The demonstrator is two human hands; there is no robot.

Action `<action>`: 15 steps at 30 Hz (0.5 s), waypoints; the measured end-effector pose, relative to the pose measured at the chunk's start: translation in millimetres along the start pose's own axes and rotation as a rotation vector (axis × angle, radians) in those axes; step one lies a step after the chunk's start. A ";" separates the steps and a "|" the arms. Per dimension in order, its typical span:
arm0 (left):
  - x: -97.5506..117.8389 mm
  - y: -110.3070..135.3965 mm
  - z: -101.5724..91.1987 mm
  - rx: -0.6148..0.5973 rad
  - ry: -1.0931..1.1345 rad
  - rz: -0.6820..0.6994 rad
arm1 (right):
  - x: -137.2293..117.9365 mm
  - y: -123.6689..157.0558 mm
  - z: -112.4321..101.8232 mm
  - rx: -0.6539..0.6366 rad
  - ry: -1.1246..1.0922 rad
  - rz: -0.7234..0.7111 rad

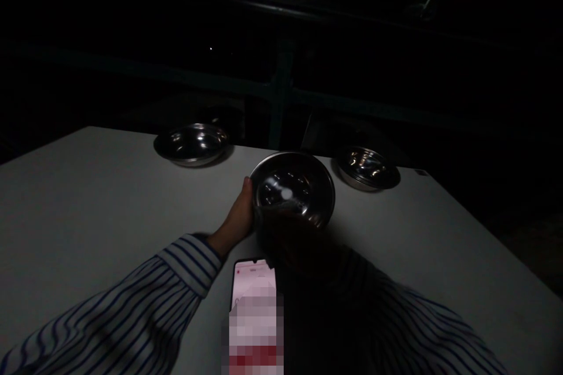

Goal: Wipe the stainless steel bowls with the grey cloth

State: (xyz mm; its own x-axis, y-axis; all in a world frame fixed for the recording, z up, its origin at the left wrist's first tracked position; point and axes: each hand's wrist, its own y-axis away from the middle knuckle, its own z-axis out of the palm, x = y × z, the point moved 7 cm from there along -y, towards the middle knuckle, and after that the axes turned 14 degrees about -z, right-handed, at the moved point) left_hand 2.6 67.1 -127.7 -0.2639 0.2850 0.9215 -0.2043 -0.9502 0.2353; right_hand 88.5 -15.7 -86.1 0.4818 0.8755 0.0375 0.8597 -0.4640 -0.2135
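Observation:
A steel bowl (294, 187) is tilted toward me above the white table (88, 199). My left hand (237, 217) grips the bowl's left rim, thumb on the edge. My right hand is lost in deep shadow beneath the bowl's near side; only its striped sleeve (409, 328) shows, reaching toward the bowl. The room is very dark.
Two more steel bowls rest on the table's far edge, one at the left (192, 144) and one at the right (368, 168). A lit phone (254, 310) lies on the table between my arms. Dark framework stands beyond the table.

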 end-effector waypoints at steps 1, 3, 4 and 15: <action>0.0 1.1 0.9 -0.008 0.007 -0.005 | -1.0 -2.5 0.8 0.031 0.008 -0.007; -1.4 0.6 0.2 -0.017 0.018 -0.004 | -0.6 -2.4 -0.1 0.040 -0.001 -0.005; -2.2 -0.7 -1.2 -0.013 0.022 0.003 | 0.6 0.2 -1.4 0.018 -0.025 -0.001; -0.1 3.6 1.3 0.001 0.018 -0.022 | 3.7 0.8 9.1 0.048 -0.066 -0.009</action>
State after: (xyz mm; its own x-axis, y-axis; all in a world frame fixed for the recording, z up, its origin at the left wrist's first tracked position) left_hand 3.2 63.5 -126.5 -0.2761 0.3078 0.9105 -0.2095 -0.9438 0.2555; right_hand 89.4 -11.6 -95.1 0.4601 0.8875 -0.0244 0.8544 -0.4501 -0.2596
